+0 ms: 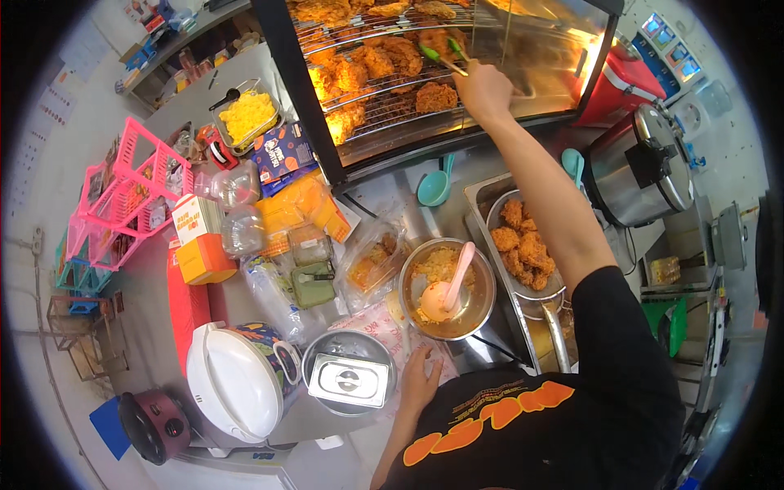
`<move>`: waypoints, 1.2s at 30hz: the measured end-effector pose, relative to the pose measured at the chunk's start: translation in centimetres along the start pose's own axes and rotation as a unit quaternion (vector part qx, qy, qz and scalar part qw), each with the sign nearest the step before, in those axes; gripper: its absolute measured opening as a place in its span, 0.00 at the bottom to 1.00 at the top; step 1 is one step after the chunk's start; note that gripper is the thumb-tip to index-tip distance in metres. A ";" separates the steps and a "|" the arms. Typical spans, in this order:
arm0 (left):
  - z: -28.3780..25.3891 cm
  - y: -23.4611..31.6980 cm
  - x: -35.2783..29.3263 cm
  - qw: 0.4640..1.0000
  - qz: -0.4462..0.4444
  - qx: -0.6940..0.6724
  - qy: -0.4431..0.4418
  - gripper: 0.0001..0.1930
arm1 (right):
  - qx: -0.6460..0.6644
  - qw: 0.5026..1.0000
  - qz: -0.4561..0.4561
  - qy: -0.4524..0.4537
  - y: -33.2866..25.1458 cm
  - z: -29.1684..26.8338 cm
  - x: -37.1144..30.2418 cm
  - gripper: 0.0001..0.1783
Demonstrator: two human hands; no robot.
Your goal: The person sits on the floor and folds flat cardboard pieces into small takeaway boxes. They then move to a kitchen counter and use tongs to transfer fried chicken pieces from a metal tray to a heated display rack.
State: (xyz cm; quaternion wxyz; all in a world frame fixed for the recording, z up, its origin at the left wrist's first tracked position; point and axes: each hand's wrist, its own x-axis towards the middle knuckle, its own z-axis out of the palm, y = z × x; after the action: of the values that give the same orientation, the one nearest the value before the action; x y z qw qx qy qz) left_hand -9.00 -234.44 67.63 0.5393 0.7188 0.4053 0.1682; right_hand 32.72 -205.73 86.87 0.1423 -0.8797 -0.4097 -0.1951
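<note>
My right hand [487,91] is closed around a pair of tongs with green tips [430,55]. It reaches into the lit glass display warmer [535,69], and the tips meet a piece of fried chicken [441,38] on the upper rack. More fried chicken [384,57] lies on the wire racks beside it. Low in the view, my left hand [419,380] rests on printed wrapping paper [367,322], fingers spread apart and holding nothing. Just beyond it stands a steel bowl [486,306] of orange-yellow food, with a pink ladle [445,298] leaning inside.
A metal tray [474,196] under my right arm holds a strainer of fried chicken [523,245]. Left are a lidded steel container [349,380], a white rice cooker [233,384], packets and pink baskets [135,196]. A teal ladle [434,188] lies before the warmer; a large steel cooker [641,167] stands right.
</note>
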 end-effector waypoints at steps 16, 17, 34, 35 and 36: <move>-0.3 0.4 0.1 0.998 0.017 0.029 -0.044 0.20 | 0.165 0.960 0.144 -0.176 19.4 -14.9 -19.1 0.40; 0.1 0.6 0.2 0.998 0.025 0.032 -0.054 0.20 | 0.124 0.978 0.107 -0.131 22.3 -15.5 -21.7 0.40; 1.5 2.9 -0.9 0.988 0.067 0.074 -0.118 0.19 | 0.114 0.862 0.354 -0.345 33.8 -10.2 -36.2 0.37; 1.4 2.9 -1.0 0.988 0.067 0.079 -0.114 0.19 | 0.117 0.855 0.361 -0.353 34.1 -9.4 -36.1 0.37; 1.4 3.0 -1.0 0.988 0.065 0.080 -0.112 0.19 | 0.123 0.857 0.368 -0.338 34.3 -8.6 -36.1 0.38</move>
State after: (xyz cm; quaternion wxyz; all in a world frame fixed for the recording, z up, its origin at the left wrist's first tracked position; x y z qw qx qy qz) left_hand -7.50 -236.38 70.09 0.5096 0.7990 0.3069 0.0884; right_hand 36.19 -254.68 74.73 0.1630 -0.9536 -0.0997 0.2329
